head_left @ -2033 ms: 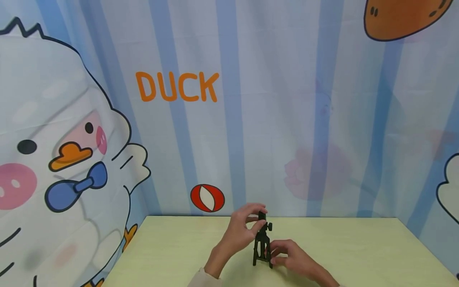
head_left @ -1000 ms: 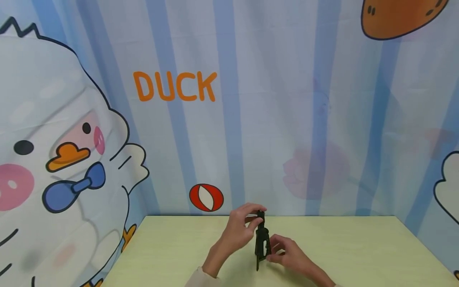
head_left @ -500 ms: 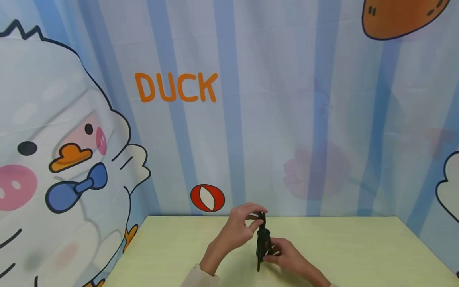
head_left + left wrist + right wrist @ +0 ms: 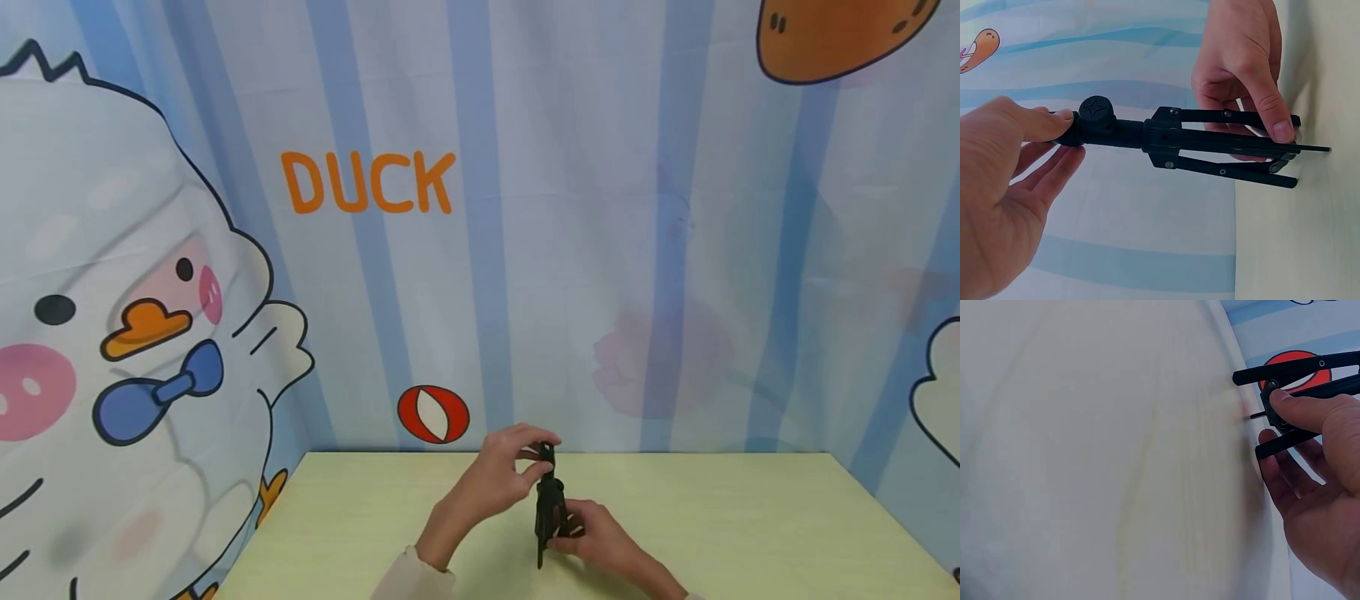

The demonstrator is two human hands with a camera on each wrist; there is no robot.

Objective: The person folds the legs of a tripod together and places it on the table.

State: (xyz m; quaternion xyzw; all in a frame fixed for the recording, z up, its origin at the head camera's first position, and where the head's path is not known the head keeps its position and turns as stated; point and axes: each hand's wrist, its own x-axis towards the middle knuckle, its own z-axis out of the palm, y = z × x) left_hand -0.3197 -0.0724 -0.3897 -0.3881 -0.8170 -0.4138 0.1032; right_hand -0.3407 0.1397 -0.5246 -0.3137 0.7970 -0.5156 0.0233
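Observation:
A small black tripod [image 4: 550, 504] stands upright between the two hands, its legs pointing down to the table. My left hand [image 4: 495, 475] pinches the top of it between thumb and fingers. In the left wrist view a round knob [image 4: 1096, 109] sticks out just below that pinch. Lower down, my right hand [image 4: 606, 537] holds the legs, its thumb pressing near the leg braces at the bottom. The right wrist view has one leg [image 4: 1297, 366] partly folded in, with fingers of the right hand [image 4: 1322, 512] behind another. Whether the feet touch the table cannot be told.
The pale yellow table [image 4: 375, 500] spreads to both sides of the tripod. Behind it hangs a blue-striped cloth [image 4: 570, 250] printed with a duck and lettering, and the cloth also covers the left and right sides.
The tripod has turned about its upright axis, so its knob no longer shows on the right and its legs look narrower. My right thumb has shifted left across the lower legs.

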